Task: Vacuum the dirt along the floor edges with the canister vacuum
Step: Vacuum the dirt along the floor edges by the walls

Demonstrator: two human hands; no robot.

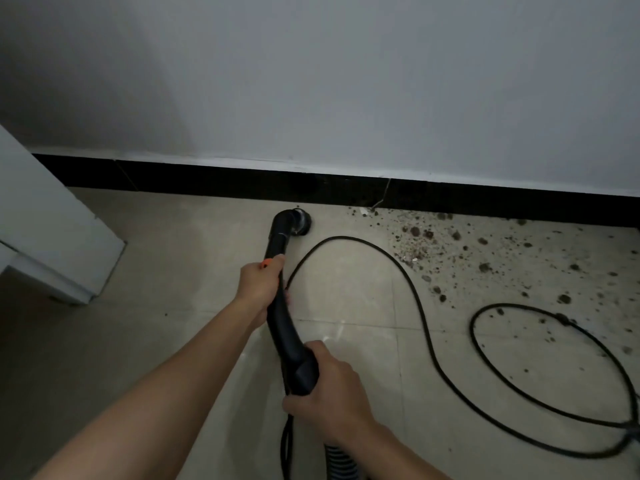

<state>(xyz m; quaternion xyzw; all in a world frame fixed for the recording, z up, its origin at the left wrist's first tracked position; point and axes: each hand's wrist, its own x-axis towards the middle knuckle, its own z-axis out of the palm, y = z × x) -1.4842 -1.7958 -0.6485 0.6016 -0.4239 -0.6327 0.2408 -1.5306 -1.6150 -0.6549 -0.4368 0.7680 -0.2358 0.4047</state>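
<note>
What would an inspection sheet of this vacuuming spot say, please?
Surface: pale floor tiles; dirt scattered right of the nozzle, along the baseboard.
Job's things: vacuum wand, nozzle at the baseboard; ribbed hose at the bottom edge.
Clutter: nothing seen.
Hands: left hand grips the wand by an orange button; right hand grips its handle.
Cables: black power cord loops on the floor, through the dirt.
Surroundings: white wall, white cabinet at left.

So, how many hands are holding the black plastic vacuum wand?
2. The left hand grips the black plastic vacuum wand midway; the right hand grips its rear end.
</note>
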